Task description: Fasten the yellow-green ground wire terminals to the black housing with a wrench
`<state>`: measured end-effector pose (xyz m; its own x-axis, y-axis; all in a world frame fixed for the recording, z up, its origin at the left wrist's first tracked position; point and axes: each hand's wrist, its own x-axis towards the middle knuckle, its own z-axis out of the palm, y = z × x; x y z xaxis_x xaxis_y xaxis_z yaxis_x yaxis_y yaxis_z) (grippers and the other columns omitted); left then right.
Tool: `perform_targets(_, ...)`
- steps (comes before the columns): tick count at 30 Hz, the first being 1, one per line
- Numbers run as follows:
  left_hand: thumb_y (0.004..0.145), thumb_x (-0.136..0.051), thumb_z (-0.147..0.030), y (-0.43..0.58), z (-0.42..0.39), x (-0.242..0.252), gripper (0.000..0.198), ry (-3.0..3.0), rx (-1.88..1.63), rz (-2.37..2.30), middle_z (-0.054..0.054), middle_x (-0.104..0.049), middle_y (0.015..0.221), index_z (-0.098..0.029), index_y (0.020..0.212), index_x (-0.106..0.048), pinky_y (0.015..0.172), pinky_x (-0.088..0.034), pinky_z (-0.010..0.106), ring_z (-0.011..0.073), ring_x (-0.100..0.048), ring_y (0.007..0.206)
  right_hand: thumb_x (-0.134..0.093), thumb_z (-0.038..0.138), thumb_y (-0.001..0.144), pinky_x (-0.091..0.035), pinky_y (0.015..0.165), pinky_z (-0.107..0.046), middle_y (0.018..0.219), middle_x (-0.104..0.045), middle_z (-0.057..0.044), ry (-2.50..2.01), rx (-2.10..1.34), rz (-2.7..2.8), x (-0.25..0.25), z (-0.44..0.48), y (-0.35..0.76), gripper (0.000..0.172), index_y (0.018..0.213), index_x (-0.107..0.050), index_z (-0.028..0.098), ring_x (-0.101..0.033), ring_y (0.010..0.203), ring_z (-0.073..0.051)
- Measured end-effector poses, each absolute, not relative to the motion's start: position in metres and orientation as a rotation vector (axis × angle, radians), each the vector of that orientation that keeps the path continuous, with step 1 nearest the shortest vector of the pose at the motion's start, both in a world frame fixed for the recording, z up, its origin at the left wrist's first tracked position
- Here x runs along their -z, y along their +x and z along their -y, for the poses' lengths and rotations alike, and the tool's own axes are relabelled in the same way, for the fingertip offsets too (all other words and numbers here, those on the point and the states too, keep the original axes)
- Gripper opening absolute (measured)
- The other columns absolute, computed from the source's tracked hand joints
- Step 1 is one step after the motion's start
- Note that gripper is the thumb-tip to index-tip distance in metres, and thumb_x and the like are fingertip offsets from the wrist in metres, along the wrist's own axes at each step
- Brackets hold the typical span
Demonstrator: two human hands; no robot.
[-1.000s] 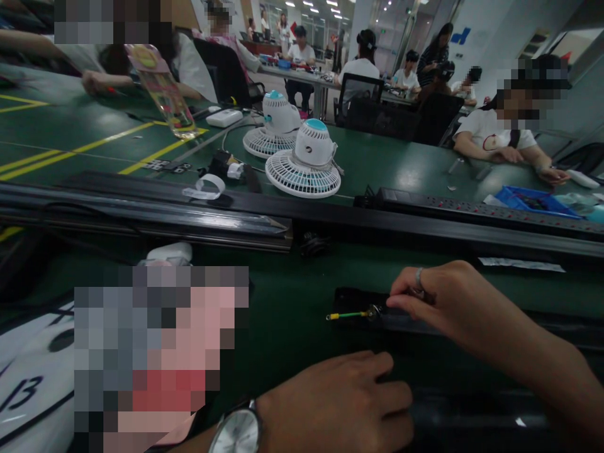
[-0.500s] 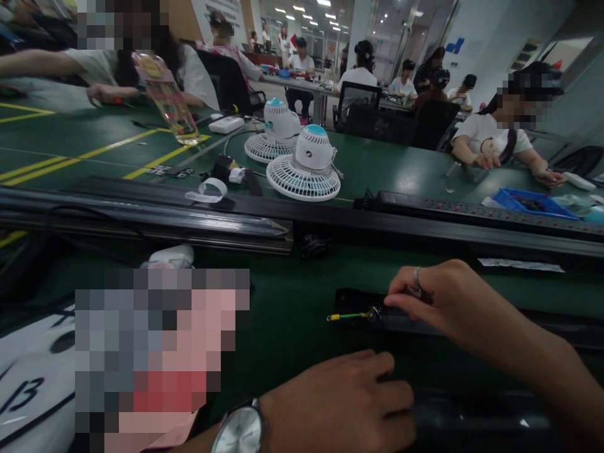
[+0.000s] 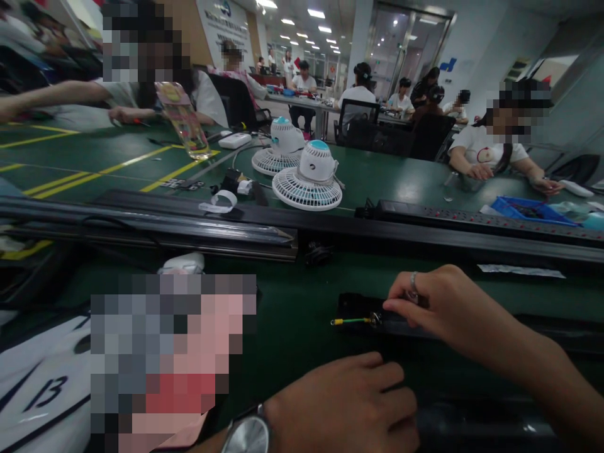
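My right hand (image 3: 434, 308) is closed in a pinch at the left end of a long black strip (image 3: 353, 305) lying on the green table; a ring sits on one finger. A short green-yellow wire (image 3: 352, 321) sticks out leftward from a small metal terminal just beside my fingertips. What the pinch holds is hidden. My left hand (image 3: 349, 402), with a wristwatch (image 3: 248, 434), lies at the bottom with its fingers stretched flat onto a second black strip (image 3: 472, 421) nearer me.
A black rail (image 3: 189, 220) crosses the table beyond my hands. Behind it stand two white desk fans (image 3: 309, 176), a black power strip (image 3: 472, 217), a blue tray (image 3: 528, 211) and a clear bottle (image 3: 186, 123). Other people sit around the tables, one at the far right (image 3: 491, 151).
The view has drifted slightly up and left. Both hands stay almost where they were, the right still pinched at the strip's end.
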<state>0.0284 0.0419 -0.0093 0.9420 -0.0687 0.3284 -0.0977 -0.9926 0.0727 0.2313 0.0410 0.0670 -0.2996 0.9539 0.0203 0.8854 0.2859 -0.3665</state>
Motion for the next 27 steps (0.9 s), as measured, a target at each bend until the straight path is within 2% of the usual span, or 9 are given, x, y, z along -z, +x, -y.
perform_targets(4, 0.098, -0.06, -0.021, 0.028, -0.041, 0.007, 0.011, 3.035, -0.523, 0.126, 0.0, -0.059, 0.084, -0.018, 0.089, -0.065, 0.067, -0.043, 0.033, 0.0166, -0.054, 0.08, -0.066, 0.02, 0.094, -0.034, 0.05, -0.023, 0.059, -0.065, 0.005, -1.719, -0.408, 2.317, -0.066, -0.041, 0.23, 0.011, 0.086, -0.073, 0.019, -0.059, 0.05, -0.011)
perform_targets(11, 0.099, -0.057, -0.019, 0.028, -0.041, 0.005, 0.012, 3.035, -0.54, 0.135, 0.0, -0.058, 0.084, -0.017, 0.091, -0.065, 0.066, -0.041, 0.034, 0.0166, -0.052, 0.078, -0.067, 0.019, 0.094, -0.033, 0.049, -0.022, 0.058, -0.064, 0.006, -1.698, -0.381, 2.32, -0.063, -0.042, 0.233, 0.01, 0.086, -0.073, 0.02, -0.057, 0.048, -0.01)
perform_targets(16, 0.098, -0.06, -0.019, 0.028, -0.04, 0.002, 0.01, 3.046, -0.46, 0.147, -0.001, -0.058, 0.086, -0.017, 0.091, -0.067, 0.07, -0.042, 0.034, 0.0167, -0.052, 0.085, -0.067, 0.02, 0.094, -0.034, 0.051, -0.023, 0.061, -0.067, 0.005, -1.706, -0.364, 2.336, -0.064, -0.042, 0.231, 0.01, 0.086, -0.074, 0.02, -0.06, 0.051, -0.011)
perform_targets(24, 0.1, -0.059, -0.023, 0.027, -0.041, -0.011, 0.015, 3.103, -0.45, 0.061, 0.002, -0.063, 0.109, -0.019, 0.09, -0.069, 0.083, -0.041, 0.036, 0.0184, -0.054, 0.103, -0.065, 0.021, 0.096, -0.04, 0.057, -0.026, 0.072, -0.073, 0.002, -1.717, -0.326, 2.348, -0.062, -0.04, 0.233, 0.01, 0.088, -0.072, 0.02, -0.068, 0.062, -0.016)
perform_targets(27, 0.101, -0.057, -0.024, 0.026, -0.041, -0.012, 0.017, 3.103, -0.429, 0.02, 0.003, -0.062, 0.11, -0.019, 0.09, -0.069, 0.085, -0.041, 0.036, 0.0191, -0.054, 0.105, -0.064, 0.019, 0.096, -0.04, 0.059, -0.028, 0.072, -0.073, 0.001, -1.739, -0.313, 2.375, -0.063, -0.04, 0.233, 0.01, 0.088, -0.071, 0.02, -0.069, 0.063, -0.018)
